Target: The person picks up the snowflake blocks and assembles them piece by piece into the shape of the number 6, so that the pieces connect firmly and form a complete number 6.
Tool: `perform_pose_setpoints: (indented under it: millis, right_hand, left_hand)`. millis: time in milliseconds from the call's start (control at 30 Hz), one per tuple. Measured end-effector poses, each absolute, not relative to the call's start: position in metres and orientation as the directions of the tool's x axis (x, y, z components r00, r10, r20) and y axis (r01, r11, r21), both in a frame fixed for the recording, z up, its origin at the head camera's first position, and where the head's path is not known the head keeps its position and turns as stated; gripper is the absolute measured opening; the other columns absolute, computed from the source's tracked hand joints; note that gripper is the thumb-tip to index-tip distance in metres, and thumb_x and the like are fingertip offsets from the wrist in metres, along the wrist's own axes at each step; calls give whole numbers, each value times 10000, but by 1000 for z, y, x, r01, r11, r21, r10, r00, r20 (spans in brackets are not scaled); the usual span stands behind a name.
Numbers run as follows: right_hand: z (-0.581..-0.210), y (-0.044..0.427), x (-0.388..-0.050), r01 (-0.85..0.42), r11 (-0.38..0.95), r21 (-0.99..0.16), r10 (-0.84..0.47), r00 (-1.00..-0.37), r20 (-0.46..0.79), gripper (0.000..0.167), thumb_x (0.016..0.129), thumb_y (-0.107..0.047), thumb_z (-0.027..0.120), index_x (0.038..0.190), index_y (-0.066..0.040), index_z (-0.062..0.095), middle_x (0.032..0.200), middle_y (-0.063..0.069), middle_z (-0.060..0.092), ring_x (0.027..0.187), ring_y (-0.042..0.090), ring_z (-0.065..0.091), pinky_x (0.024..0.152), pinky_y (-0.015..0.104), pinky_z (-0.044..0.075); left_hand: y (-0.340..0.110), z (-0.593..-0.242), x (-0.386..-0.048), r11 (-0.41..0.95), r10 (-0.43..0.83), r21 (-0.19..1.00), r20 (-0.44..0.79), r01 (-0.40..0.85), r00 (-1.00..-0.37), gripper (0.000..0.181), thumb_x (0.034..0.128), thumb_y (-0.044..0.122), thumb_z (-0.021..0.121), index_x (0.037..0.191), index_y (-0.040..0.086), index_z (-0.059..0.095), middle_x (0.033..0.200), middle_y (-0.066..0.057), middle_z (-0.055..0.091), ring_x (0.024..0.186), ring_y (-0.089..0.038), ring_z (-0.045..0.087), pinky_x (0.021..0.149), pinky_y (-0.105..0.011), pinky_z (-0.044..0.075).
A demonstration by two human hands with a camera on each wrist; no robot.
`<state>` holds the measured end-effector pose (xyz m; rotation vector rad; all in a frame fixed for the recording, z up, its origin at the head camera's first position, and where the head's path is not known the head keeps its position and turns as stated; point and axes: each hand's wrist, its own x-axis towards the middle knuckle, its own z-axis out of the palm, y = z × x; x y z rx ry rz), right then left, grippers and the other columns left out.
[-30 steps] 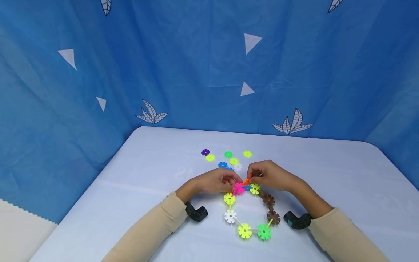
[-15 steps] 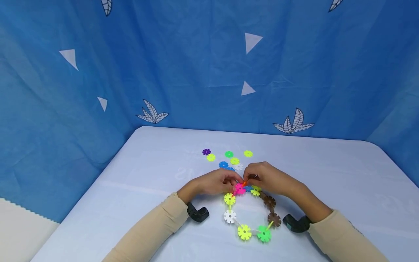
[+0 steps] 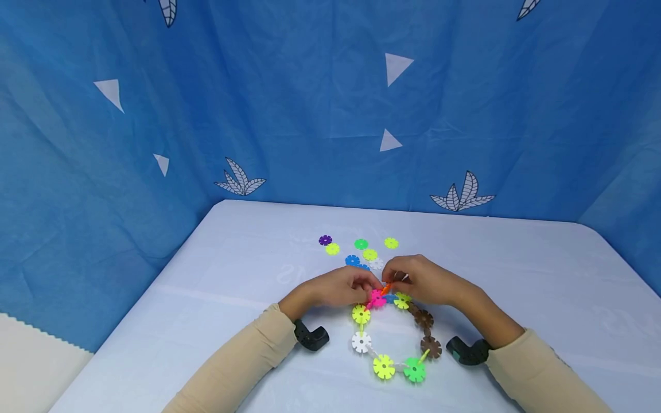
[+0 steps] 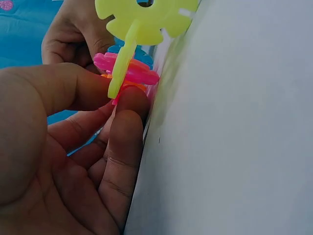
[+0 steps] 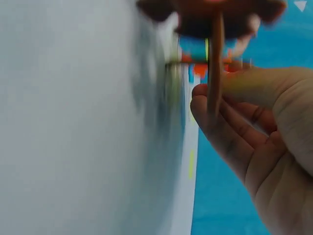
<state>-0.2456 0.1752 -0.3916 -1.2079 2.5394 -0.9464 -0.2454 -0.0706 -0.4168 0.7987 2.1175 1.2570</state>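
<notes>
My left hand (image 3: 341, 287) pinches a pink notched snowflake disc (image 3: 378, 299) at the far left of a ring of interlocked discs. Across from it, my right hand (image 3: 426, 281) holds an orange disc (image 3: 386, 288) on edge between thumb and fingers, against the pink one. Whether their slots are engaged is hidden by the fingers. The ring also has a blue disc (image 3: 391, 299), yellow discs (image 3: 361, 314), a white disc (image 3: 361, 342), a green disc (image 3: 415, 370) and brown discs (image 3: 431, 346). In the left wrist view, a yellow disc (image 4: 161, 27) stands near my thumb.
Beyond my hands several loose discs lie flat on the white table (image 3: 248, 258), among them a purple disc (image 3: 325, 240), a green disc (image 3: 361, 244) and a blue disc (image 3: 352, 260). A blue patterned curtain (image 3: 310, 115) hangs behind the table.
My right hand has moved slightly left, bringing the orange disc closer against the pink one. The near side of the ring has shifted a little. My left hand has stayed nearly still.
</notes>
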Motion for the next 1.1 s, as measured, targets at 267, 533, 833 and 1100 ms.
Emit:
perform_pose_setpoints:
  millis: [267, 533, 833, 1100]
  right_hand:
    - [-392, 192, -270, -594, 590, -547, -649, -752, 116, 239, 925, -8, 715, 1161, -24, 679, 1086, 67, 675, 953, 222, 645, 829, 410, 552]
    - [-390, 195, -299, -533, 699, -476, -583, -811, 52, 341, 949, -69, 698, 1270, 21, 629, 1092, 132, 627, 935, 260, 624, 824, 451, 536]
    - [-394, 194, -320, -534, 726, -433, -582, -813, 26, 415, 974, -97, 669, 1359, 36, 588, 1072, 156, 601, 920, 269, 578, 822, 468, 508]
    - [-397, 186, -323, -530, 724, -442, -580, -814, 28, 226, 945, -75, 712, 1162, -26, 669, 1029, 113, 595, 893, 250, 568, 812, 440, 502]
  left_hand:
    - [-67, -417, -245, 355, 699, 926, -175, 124, -693, 156, 997, 42, 590, 1145, 45, 640, 874, -71, 650, 736, -176, 617, 698, -284, 528]
    - [-65, -418, -245, 350, 696, 931, -186, 102, -693, 192, 996, 45, 601, 1184, 30, 640, 840, -51, 624, 726, -166, 602, 706, -275, 528]
    - [-63, -419, -245, 353, 695, 927, -171, 124, -699, 185, 998, 36, 596, 1173, 59, 650, 821, -42, 632, 693, -163, 597, 685, -269, 521]
    - [-67, -417, -246, 379, 674, 917, -179, 127, -716, 177, 999, 44, 610, 1165, 61, 666, 851, -42, 656, 706, -160, 615, 696, -273, 532]
